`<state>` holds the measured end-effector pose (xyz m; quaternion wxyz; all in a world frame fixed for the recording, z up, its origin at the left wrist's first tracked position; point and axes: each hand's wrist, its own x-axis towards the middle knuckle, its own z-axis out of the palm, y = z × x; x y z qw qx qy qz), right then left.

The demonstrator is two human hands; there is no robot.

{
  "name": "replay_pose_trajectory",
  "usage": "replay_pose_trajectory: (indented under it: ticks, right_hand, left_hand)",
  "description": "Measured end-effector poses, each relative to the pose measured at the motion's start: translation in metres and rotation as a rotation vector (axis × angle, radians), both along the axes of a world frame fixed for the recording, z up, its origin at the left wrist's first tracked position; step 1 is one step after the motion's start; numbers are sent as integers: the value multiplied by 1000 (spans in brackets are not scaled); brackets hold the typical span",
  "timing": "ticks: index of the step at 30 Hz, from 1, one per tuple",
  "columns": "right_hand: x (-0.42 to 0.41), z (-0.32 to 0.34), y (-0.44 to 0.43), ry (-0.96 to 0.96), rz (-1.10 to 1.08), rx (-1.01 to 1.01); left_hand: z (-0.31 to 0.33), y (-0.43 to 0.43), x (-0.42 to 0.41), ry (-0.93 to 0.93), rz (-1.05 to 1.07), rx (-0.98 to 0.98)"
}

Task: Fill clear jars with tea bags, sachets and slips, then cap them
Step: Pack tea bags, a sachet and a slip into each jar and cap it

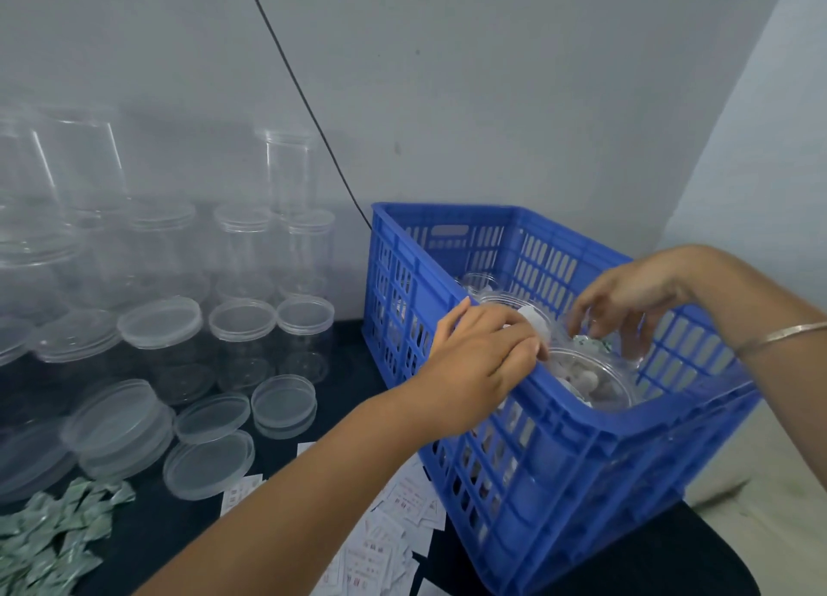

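1. Blue plastic is framing the work: the crate (559,461) is sitting at the right of the frame on the dark desk (152,524), and we are reaching into it with both arms.
2. Our right grip (626,304) is curling down from above round the top of a clear jar (595,344) with green packets showing inside. We are judging that it is gripping the jar this way so the jar goes in upright among the others.
3. Our left grip (488,349) is lying across the crate's near rim. Its fingers are fairly straight and the tips are touching clear plastic just beside that jar. It is holding nothing that we can make out, and is probably steadying things.
4. Just below, a filled jar (590,387) is standing upright against the crate's near wall, packed with pale tea bags. We cannot tell whether it is wearing a lid.
5. At the left of the frame, empty jars (241,255) are standing in rows against the wall, many of them capped, with loose lids (208,463) lying in front.
6. Green sachets (53,537) are heaping at the lower left, and white slips (385,546) are spreading at the lower centre beside the crate. All of it is lying within easy reach for filling.
7. We are reading this as the stowing of a finished jar. With so many jars empty, most of the task is lying ahead.
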<state>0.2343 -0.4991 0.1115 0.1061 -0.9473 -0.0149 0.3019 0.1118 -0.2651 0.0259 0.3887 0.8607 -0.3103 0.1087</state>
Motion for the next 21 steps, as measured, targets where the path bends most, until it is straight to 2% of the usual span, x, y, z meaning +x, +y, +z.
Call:
replay_pose_trajectory:
  ticks: [9,14,19,21]
  right_hand:
    - [-26,12,0,69,11,-158]
    - [-35,14,3,67,-53,-136]
    - [-43,24,12,-1,-74,-247]
    - [-44,30,16,-103,-44,-286]
  left_hand:
    - [5,-1,-3,29,4,5]
    - [13,6,-11,122,4,-169]
    - [16,33,-18,108,87,-262]
    - [15,49,-22,97,123,-278]
